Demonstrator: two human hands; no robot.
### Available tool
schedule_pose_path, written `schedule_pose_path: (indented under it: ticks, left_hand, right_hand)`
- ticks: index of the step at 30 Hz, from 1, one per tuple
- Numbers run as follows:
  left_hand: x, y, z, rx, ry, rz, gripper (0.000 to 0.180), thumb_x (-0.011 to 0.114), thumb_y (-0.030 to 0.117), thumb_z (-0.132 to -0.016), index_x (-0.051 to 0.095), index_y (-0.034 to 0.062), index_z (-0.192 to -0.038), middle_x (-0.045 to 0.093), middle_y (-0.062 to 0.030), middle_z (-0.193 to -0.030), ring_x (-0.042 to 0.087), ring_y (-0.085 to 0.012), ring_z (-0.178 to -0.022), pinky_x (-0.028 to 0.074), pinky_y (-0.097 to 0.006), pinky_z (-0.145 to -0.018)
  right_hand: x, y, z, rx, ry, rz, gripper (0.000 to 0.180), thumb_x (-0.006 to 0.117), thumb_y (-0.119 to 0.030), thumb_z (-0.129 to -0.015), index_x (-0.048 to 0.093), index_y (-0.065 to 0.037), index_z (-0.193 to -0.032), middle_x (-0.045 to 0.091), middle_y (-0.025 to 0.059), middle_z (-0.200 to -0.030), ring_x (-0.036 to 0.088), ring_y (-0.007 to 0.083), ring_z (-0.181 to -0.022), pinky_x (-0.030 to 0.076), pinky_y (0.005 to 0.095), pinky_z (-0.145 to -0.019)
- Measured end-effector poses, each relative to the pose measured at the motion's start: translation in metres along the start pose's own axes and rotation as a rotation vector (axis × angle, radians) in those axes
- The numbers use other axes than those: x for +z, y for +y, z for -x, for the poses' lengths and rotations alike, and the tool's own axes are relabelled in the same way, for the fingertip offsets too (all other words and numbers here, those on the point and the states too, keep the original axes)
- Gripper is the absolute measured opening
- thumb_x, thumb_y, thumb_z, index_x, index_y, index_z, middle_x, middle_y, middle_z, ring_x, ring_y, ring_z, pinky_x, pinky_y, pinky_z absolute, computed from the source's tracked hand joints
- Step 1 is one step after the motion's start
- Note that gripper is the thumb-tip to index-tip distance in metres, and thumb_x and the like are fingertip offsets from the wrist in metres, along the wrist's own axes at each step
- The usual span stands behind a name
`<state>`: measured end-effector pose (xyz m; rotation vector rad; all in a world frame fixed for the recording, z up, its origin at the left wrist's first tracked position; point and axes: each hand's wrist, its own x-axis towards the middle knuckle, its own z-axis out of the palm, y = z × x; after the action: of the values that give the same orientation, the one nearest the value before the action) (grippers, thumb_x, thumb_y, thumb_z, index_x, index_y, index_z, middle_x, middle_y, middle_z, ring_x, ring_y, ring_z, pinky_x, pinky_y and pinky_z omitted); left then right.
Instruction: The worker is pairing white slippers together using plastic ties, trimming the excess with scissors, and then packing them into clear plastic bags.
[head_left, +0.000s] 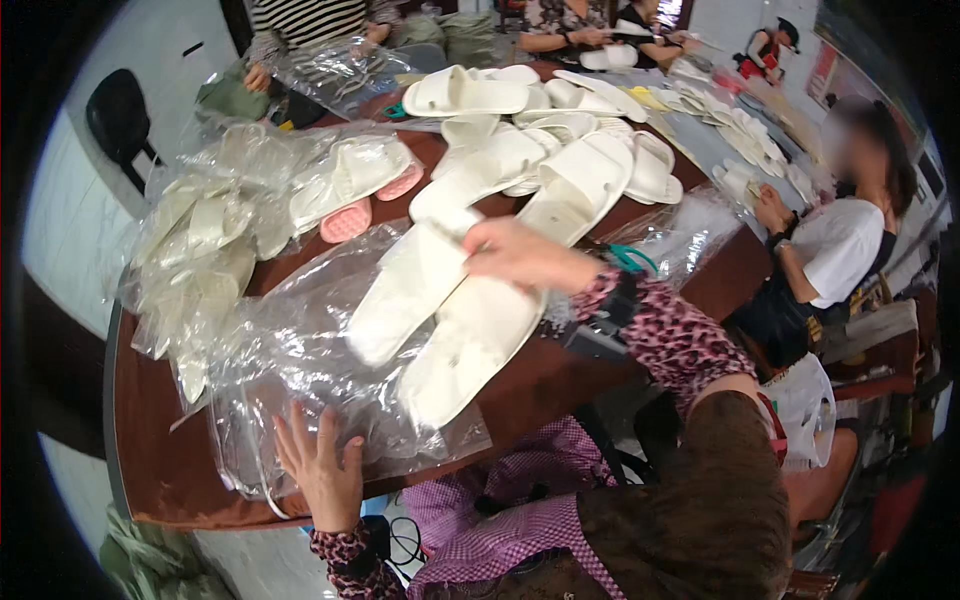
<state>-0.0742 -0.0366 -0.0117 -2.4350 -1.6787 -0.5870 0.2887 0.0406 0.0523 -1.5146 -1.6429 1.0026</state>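
Note:
My right hand (520, 255) pinches a white slipper (402, 295) by the edge of its strap, above the near part of the table; the hand is slightly blurred. Just beneath and beside it lies a second white slipper (468, 345), partly covered by my hand and wrist. Both rest over or close above a clear plastic bag (300, 345) spread across the brown table. My left hand (328, 475), fingers spread, lies against the bag's near edge and holds nothing. Behind my right hand, more white slippers (480, 165) are heaped loosely.
Bagged white slippers (205, 245) pile up at the left. Pink soles (347, 220) show beside another bagged slipper. Green-handled scissors (632, 258) appear to lie right of my wrist. A co-worker (850, 240) sits at the right; others handle slippers and bags across the brown table (165, 450).

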Motion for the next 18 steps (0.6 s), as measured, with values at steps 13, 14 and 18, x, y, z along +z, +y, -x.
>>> schedule_pose_path:
  ticks: [13,14,18]
  left_hand:
    - [-0.001,0.004,-0.003,0.050,-0.052,0.040,0.047,0.067,0.028,-0.080,0.056,0.0100,-0.122,0.032,-0.0195,-0.144,0.020,-0.0464,-0.135,0.018,-0.056,-0.108]
    - [0.000,0.005,-0.004,0.043,-0.066,0.048,0.046,0.067,0.028,-0.080,0.056,0.0100,-0.121,0.032,-0.0196,-0.144,0.020,-0.0462,-0.135,0.018,-0.057,-0.108]
    - [-0.001,0.012,-0.003,0.133,0.066,0.095,0.034,0.065,0.014,-0.080,0.058,0.0019,-0.110,0.046,-0.0212,-0.132,0.036,-0.0441,-0.127,0.027,-0.052,-0.104]
  right_hand:
    - [-0.113,-0.056,0.026,-0.276,0.454,-0.354,0.018,0.062,-0.013,-0.084,0.060,-0.004,-0.099,0.064,0.0057,-0.090,0.062,0.0138,-0.083,0.050,0.0263,-0.069]
    - [-0.102,-0.065,0.020,-0.320,0.426,-0.436,0.019,0.061,-0.011,-0.085,0.058,-0.004,-0.102,0.065,0.0062,-0.091,0.063,0.0140,-0.088,0.051,0.0279,-0.074]
    - [-0.021,-0.061,-0.019,-0.353,0.177,-0.480,0.029,0.064,-0.015,-0.080,0.058,-0.003,-0.105,0.063,0.0043,-0.091,0.060,0.0135,-0.081,0.048,0.0251,-0.075]
